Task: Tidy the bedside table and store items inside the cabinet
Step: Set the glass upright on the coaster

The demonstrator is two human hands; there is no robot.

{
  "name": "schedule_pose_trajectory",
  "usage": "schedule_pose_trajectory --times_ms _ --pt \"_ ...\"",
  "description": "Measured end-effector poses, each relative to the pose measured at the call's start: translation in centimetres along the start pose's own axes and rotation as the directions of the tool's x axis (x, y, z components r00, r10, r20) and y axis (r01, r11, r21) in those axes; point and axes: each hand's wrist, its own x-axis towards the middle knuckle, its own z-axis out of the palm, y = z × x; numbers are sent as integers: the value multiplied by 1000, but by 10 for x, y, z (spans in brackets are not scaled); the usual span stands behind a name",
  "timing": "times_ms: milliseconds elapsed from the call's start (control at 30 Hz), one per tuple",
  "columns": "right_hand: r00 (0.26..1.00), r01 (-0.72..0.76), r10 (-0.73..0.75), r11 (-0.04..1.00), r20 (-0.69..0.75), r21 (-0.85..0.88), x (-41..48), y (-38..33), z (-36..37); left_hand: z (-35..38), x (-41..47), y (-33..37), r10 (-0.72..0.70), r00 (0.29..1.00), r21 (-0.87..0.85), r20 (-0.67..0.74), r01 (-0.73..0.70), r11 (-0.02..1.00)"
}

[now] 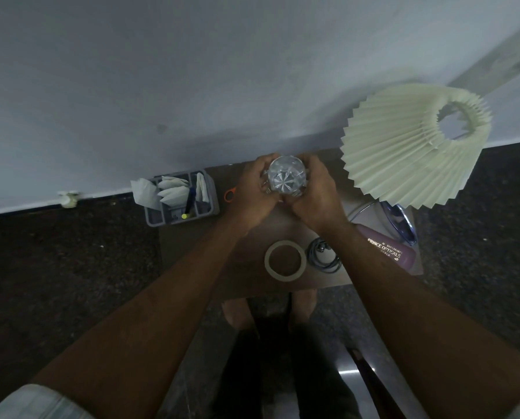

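The glass tumbler [287, 178] is, by my judgement, heavy for its size, rigid, breakable if knocked and slick where it is smooth, so the cut ridges on its wall are the safest place to grip, low and from both sides. It is clear, with a star pattern cut into the end that faces the camera. It is cupped between the two hands above the back of the bedside table [252, 237]. The left hand [254, 189] and right hand [316, 195] wrap it from opposite sides, fingers [264, 160] curled round its wall. Below the wrists lie a tape roll [268, 263] and a coiled cable [316, 255]. Beside the left knuckles sits a grey organiser [212, 195], and past the right fingers a pleated lampshade [397, 158].
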Motion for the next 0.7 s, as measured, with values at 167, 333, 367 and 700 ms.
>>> schedule_pose_trajectory --times_ms 167,333,367,700 --pt "1000 -2 2 1000 20 4 3 0 -1 1 1 -1 -3 1000 -5 -3 3 1000" --pt "1000 7 -6 1000 15 -25 3 -4 -3 0 0 -1 -22 1000 -2 0 22 1000" --pt "1000 4 -3 1000 11 -25 2 -4 -2 -1 -1 -1 -29 1000 -3 1 29 1000" --pt "984 -170 158 967 80 187 -5 -8 -5 -2 2 -6 -132 986 -84 -102 124 989"
